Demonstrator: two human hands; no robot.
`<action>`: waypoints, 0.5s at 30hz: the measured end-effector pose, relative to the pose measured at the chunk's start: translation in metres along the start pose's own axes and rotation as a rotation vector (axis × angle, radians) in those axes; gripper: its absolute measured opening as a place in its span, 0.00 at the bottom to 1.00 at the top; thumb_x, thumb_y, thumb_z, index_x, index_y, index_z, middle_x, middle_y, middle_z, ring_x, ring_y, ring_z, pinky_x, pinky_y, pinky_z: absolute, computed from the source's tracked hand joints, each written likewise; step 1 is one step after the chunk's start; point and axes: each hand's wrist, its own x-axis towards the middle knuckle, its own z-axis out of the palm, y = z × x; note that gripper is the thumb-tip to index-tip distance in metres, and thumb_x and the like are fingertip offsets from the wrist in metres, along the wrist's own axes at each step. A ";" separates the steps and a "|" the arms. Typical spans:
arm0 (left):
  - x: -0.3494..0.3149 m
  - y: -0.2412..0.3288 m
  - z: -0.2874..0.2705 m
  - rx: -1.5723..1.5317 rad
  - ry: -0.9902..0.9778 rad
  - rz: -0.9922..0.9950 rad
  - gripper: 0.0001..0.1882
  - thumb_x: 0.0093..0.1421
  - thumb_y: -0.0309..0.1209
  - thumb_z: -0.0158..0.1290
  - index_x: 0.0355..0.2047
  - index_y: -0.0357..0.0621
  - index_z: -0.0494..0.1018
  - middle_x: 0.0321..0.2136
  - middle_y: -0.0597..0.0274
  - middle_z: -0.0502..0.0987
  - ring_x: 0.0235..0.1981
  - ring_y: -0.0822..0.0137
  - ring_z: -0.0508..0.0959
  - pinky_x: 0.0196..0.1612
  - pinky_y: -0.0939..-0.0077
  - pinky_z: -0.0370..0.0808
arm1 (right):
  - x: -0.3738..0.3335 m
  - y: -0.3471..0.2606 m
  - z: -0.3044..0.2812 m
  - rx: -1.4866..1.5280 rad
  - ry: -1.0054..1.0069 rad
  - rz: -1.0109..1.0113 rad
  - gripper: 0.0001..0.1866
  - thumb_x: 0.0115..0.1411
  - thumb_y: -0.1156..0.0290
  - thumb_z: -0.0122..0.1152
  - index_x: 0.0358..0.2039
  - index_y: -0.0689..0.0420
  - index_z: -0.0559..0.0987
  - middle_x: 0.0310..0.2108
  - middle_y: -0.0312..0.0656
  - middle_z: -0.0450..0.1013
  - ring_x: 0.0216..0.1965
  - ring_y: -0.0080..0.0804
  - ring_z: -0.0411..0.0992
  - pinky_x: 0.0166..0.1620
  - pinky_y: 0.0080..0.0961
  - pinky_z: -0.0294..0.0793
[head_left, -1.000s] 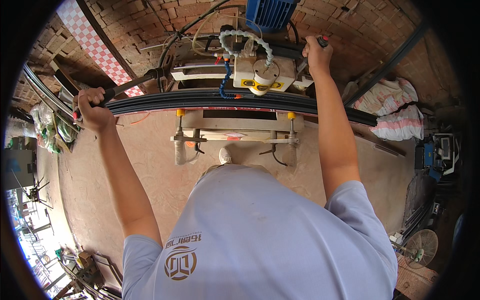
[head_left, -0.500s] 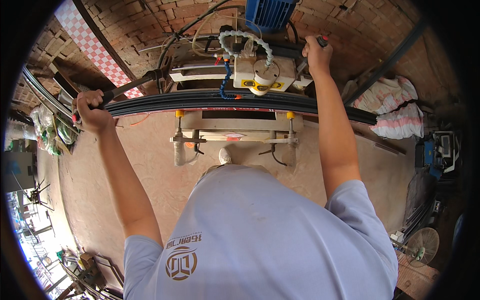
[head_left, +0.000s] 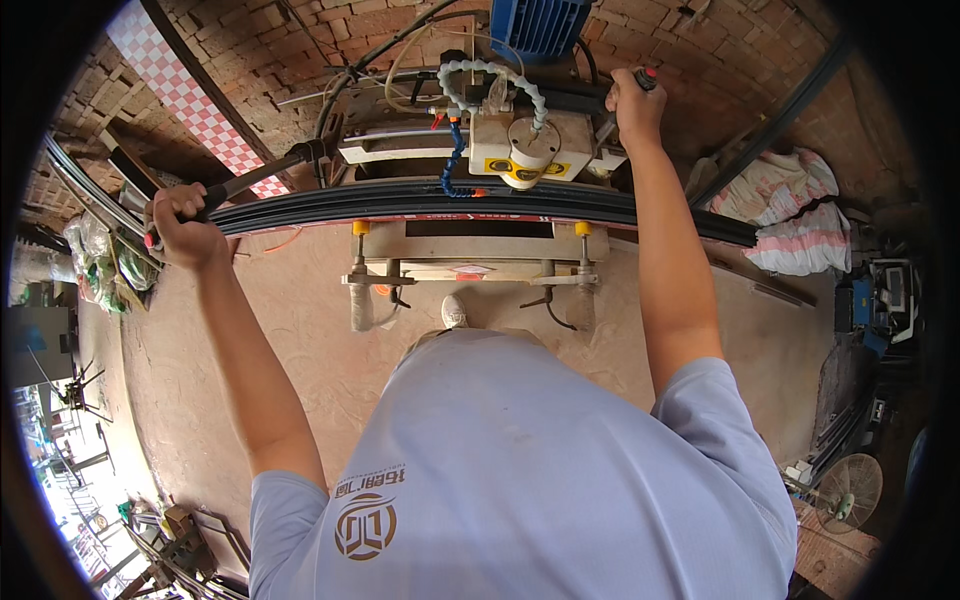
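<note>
Both hands on the machine's levers, long dark metal strips laid across it.

The left hand (head_left: 183, 228) is clenched round a black lever handle (head_left: 250, 180) at far left; the right hand (head_left: 634, 103) is clamped on a red-tipped lever (head_left: 648, 76) at far right, seemingly to bear down on the long dark metal strips (head_left: 480, 203) resting flat across the cream bench machine (head_left: 520, 140).

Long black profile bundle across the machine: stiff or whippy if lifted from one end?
The long black profile bundle overhangs the machine far on both sides, so the ends probably droop and whip. Smooth strips may slide apart. Left hand grips a lever beside one end.
</note>
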 end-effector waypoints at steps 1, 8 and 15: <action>0.000 0.000 -0.001 0.016 -0.013 0.013 0.16 0.65 0.32 0.40 0.18 0.49 0.61 0.15 0.67 0.62 0.21 0.70 0.63 0.36 0.66 0.68 | 0.000 0.000 0.000 -0.010 -0.012 -0.008 0.12 0.57 0.77 0.59 0.20 0.57 0.67 0.15 0.38 0.64 0.16 0.27 0.62 0.22 0.28 0.62; 0.000 0.001 0.002 -0.002 -0.003 0.002 0.15 0.64 0.31 0.40 0.18 0.49 0.61 0.15 0.68 0.61 0.21 0.70 0.62 0.36 0.67 0.67 | 0.000 -0.001 -0.003 -0.003 0.000 -0.014 0.15 0.58 0.73 0.60 0.17 0.56 0.67 0.14 0.36 0.65 0.15 0.25 0.63 0.21 0.31 0.62; -0.002 0.003 0.004 -0.027 0.020 0.001 0.14 0.63 0.31 0.43 0.19 0.49 0.61 0.15 0.68 0.62 0.20 0.71 0.62 0.35 0.68 0.67 | 0.000 -0.001 -0.004 0.029 -0.014 -0.014 0.15 0.58 0.74 0.60 0.17 0.56 0.67 0.14 0.36 0.65 0.15 0.25 0.63 0.21 0.29 0.62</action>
